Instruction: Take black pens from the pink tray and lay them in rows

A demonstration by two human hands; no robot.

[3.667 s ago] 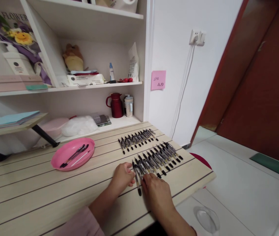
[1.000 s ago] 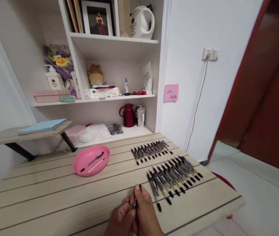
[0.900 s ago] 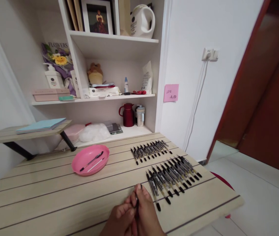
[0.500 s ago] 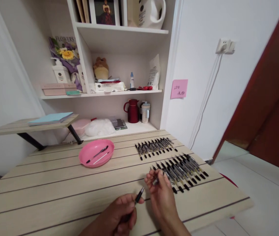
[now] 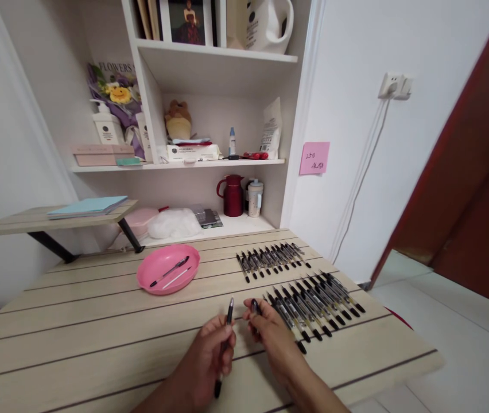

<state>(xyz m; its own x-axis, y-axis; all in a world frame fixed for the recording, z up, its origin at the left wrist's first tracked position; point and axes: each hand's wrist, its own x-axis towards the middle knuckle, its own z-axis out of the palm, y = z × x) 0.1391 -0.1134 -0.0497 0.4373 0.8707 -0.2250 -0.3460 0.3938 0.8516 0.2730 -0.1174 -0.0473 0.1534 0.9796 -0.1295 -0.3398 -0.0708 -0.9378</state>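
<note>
My left hand (image 5: 205, 367) is closed round a black pen (image 5: 225, 338), held nearly upright with its tip pointing up. My right hand (image 5: 272, 339) pinches a small black pen part (image 5: 255, 307) beside that tip. Both hands hover low over the wooden table (image 5: 98, 338). Just right of my right hand lies a near row of several black pens (image 5: 313, 301). A second row of several black pens (image 5: 272, 258) lies farther back.
A pink dish (image 5: 153, 276) holding a black pen and a white refill sits at the table's middle back. Behind it are white shelves (image 5: 210, 163) with a red jug (image 5: 231, 196), bottles and books. The table's right edge drops to the floor.
My left hand has tilted the pen from slanting to nearly upright. My right hand has moved left from the near row toward the pen tip. Earlier, both hands held the pen together.
</note>
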